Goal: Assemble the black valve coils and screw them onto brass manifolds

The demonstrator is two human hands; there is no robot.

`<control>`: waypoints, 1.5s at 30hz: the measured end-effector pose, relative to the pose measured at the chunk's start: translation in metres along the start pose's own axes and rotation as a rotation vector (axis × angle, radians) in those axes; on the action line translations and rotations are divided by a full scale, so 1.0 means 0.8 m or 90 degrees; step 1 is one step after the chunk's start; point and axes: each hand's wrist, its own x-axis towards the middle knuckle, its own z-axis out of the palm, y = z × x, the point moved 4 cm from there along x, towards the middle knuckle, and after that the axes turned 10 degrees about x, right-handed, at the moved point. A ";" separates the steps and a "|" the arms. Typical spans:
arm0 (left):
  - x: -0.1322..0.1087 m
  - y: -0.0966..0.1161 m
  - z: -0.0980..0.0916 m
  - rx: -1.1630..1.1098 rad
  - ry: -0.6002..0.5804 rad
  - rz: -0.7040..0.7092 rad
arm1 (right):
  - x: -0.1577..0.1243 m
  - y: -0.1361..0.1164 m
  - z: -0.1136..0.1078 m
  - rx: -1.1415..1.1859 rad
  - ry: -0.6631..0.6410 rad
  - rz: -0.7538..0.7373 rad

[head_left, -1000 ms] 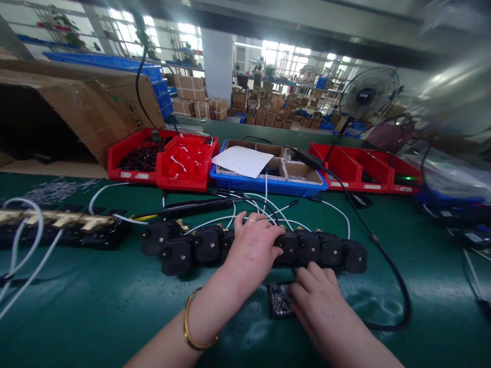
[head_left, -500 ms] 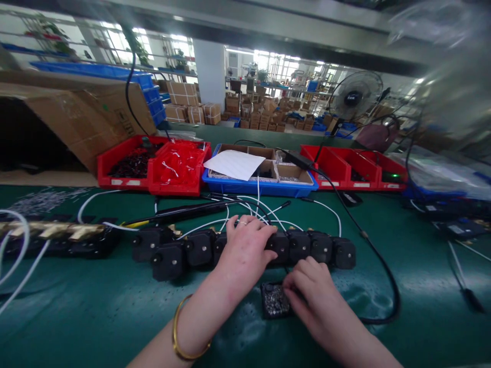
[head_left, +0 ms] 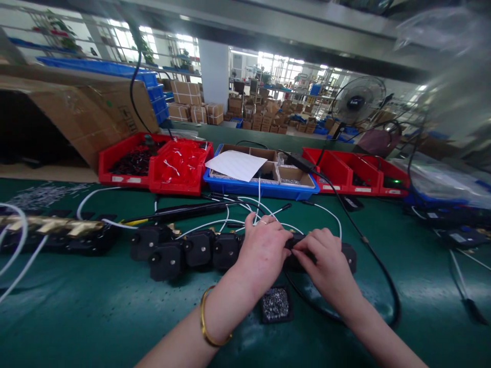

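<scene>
Far left, a brass fitting bar [head_left: 49, 225] lies along the green table [head_left: 95, 317], white cables [head_left: 23, 255] looping over it; next comes the row of black modules [head_left: 184, 250], its long axis running left to right across the table, straight under both hands. The left hand [head_left: 264, 250] sits on top of the row, fingers pressed together and curled over the far edge, clamping it. Just toward the person, between the two wrists, lies a small black tray of screws [head_left: 275, 304], untouched. The right hand [head_left: 326, 258] is on the same row just beside the left, fingers bunched, tips down on a module; whether they nip a small part I cannot tell. Both hands are equally near the row; the right is the nearer to its right end. Beyond it, a black cable [head_left: 383, 276] sweeps round.
</scene>
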 end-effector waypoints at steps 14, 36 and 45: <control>0.005 0.007 0.000 0.005 -0.024 -0.013 | -0.012 -0.006 0.005 -0.134 0.043 -0.122; 0.002 0.004 0.003 0.000 0.004 -0.004 | -0.067 -0.039 0.019 0.055 -0.225 0.015; 0.003 0.006 0.002 0.009 -0.013 -0.030 | -0.050 -0.050 0.081 -0.163 -0.232 -0.108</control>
